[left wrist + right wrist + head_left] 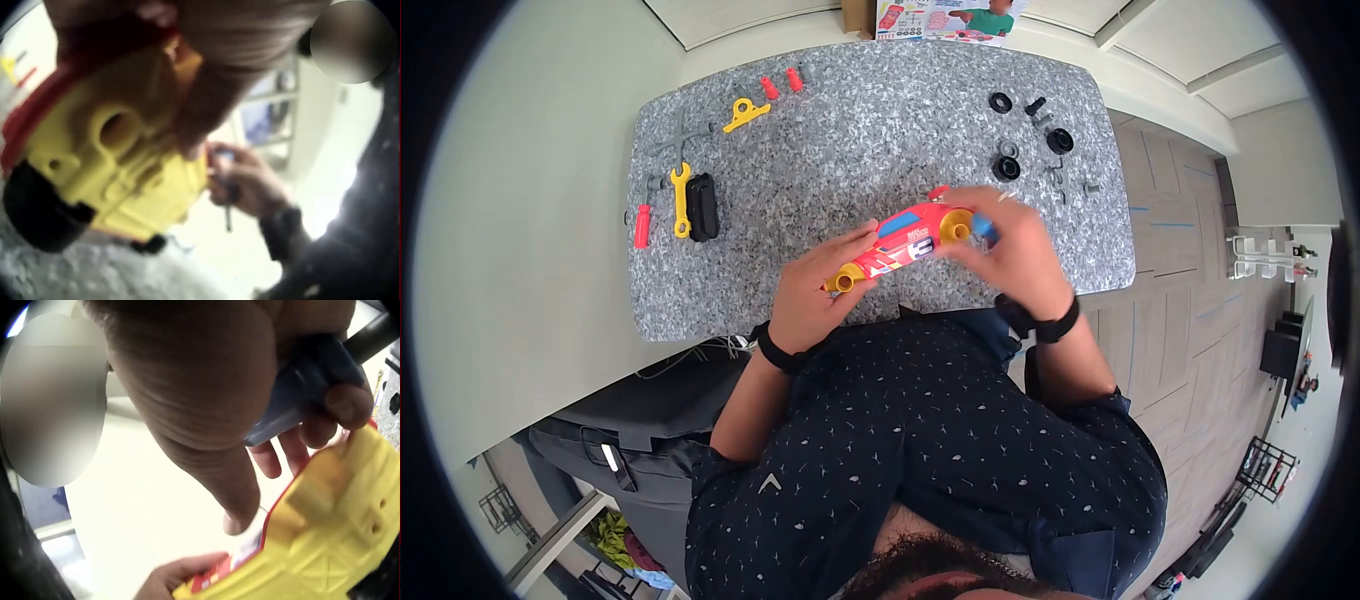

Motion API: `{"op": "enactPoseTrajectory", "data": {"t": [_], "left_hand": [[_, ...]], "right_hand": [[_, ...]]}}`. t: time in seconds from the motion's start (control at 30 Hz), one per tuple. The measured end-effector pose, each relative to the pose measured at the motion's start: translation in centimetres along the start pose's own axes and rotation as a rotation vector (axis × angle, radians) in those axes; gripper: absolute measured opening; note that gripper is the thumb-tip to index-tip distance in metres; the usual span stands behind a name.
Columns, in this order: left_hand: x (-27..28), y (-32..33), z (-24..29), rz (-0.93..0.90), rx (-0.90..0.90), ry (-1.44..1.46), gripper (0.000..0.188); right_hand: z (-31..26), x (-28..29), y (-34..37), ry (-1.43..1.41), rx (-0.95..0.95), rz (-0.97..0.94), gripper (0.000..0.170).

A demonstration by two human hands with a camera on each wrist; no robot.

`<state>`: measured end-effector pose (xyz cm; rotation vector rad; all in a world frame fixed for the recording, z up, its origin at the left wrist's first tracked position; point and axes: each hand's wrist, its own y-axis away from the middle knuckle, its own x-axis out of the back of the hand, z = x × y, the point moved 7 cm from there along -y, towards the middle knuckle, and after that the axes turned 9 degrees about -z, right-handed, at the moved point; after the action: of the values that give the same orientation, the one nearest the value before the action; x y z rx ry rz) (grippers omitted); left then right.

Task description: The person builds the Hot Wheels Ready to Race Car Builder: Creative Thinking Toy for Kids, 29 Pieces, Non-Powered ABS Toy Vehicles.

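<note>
near the front edge of the worktop (850,120), the left hand (808,292) grips one end of the red toy car (905,236), and the right hand (1018,255) holds a blue tool (312,378) beside the other end. beyond the car, wide room lies between the yellow wrench (681,203) and the black wheels (1006,168).

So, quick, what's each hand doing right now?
Left hand: closed, holding the toy car.
Right hand: closed, holding a blue-handled tool.
</note>
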<state>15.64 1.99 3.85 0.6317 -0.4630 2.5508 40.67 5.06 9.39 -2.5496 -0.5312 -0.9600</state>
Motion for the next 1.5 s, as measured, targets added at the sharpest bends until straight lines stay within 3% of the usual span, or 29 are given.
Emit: {"op": "enactPoseTrajectory", "data": {"t": [0.03,0.13,0.23,0.47,0.63,0.73,0.8,0.87,1.0,1.07,1.17,1.27,1.37,1.43,1.5], "left_hand": [[-0.1,0.1,-0.2,0.001,0.013,0.015,0.061],[-0.4,0.4,-0.7,0.01,0.032,0.047,0.06],[-0.4,0.3,-0.7,0.007,0.025,0.06,0.06],[-0.2,0.6,-0.6,-0.018,0.019,0.01,0.062],[-0.6,0.8,-1.6,0.043,0.109,0.159,0.071],[-0.8,0.7,-2.1,0.048,0.154,0.215,0.074],[-1.2,0.5,-2.2,0.069,0.163,0.272,0.076],[-1.1,0.5,-2.4,0.094,0.11,0.189,0.079],[-1.4,0.8,-3.3,0.11,0.011,0.18,0.087],[-0.9,0.8,-2.5,0.108,0.044,0.175,0.088],[-0.7,0.9,-2.2,0.105,0.09,0.212,0.089],[-0.8,0.9,-2.3,0.106,0.114,0.279,0.086],[-0.8,0.8,-2.4,0.053,0.062,0.148,0.078],[-0.9,0.7,-2.4,0.02,0.026,0.074,0.073],[-1.0,0.7,-2.2,0.012,0.015,0.075,0.068]], "right_hand": [[1.4,1.5,0.1,-0.029,-0.131,-0.015,0.051],[6.8,5.8,0.0,0.209,-0.237,0.203,0.053],[11.5,5.8,-0.7,0.448,-0.431,0.106,0.055],[15.6,2.3,-0.8,0.517,-0.435,-0.049,0.057],[8.3,4.6,-1.6,0.143,-0.184,0.15,0.041],[1.4,3.2,-1.8,-0.115,-0.052,0.045,0.045],[-2.1,-0.1,-1.6,-0.281,0.094,-0.031,0.048],[-4.3,-4.1,-1.4,-0.453,0.12,-0.111,0.051],[-6.0,-7.8,-1.6,-0.294,0.14,-0.169,0.056],[-6.0,-8.6,-1.5,-0.129,0.134,-0.218,0.058],[-6.1,-8.6,-1.5,-0.101,0.194,-0.209,0.062],[-6.4,-7.6,-1.3,-0.135,0.112,-0.139,0.056],[-4.5,-2.4,-1.6,-0.09,0.124,-0.004,0.046],[-0.6,1.6,-1.3,0.004,-0.058,0.166,0.028],[3.2,4.7,-0.8,0.195,-0.228,0.253,0.027]]}}
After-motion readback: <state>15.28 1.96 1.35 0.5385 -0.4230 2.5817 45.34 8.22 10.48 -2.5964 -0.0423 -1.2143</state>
